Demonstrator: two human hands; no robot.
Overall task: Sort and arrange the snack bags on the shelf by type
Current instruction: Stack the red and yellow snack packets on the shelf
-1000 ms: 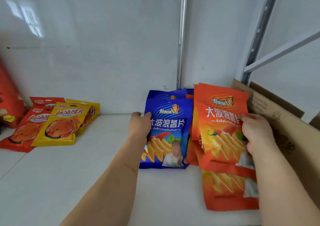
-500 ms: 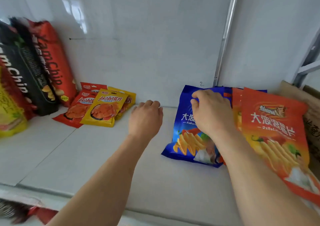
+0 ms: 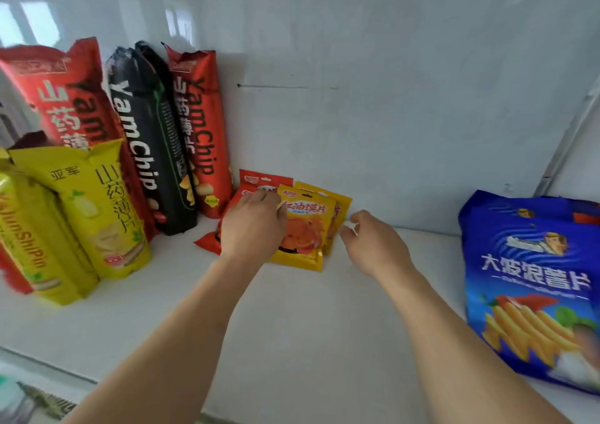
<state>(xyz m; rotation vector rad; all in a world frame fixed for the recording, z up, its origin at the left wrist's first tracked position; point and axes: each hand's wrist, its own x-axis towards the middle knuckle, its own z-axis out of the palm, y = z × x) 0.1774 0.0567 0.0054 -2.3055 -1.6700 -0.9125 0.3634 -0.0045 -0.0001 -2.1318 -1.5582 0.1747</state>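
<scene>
Head view: the white shelf (image 3: 308, 342) holds everything, so take it largest first. At the left stand the tall yam-chip bags (image 3: 191, 131), red, black and yellow, upright against the back wall. At the right the blue potato-chip bags (image 3: 532, 280) lean in a stack, well apart from the rest. Between them, just beside the tall red bag, lies the small mixed pile: red packets (image 3: 256, 180) under and behind yellow packets (image 3: 305, 229).

The left hand (image 3: 251, 229) rests on the red packets, fingers curled at the front yellow packet's top left corner; whether they pinch it I cannot tell. The right hand (image 3: 373, 245) hovers near the pile's right edge, fingers loosely apart, holding nothing.

To do this step well, I judge: pin the reds with the left hand, lift the yellows away together, and set each colour in its own group
</scene>
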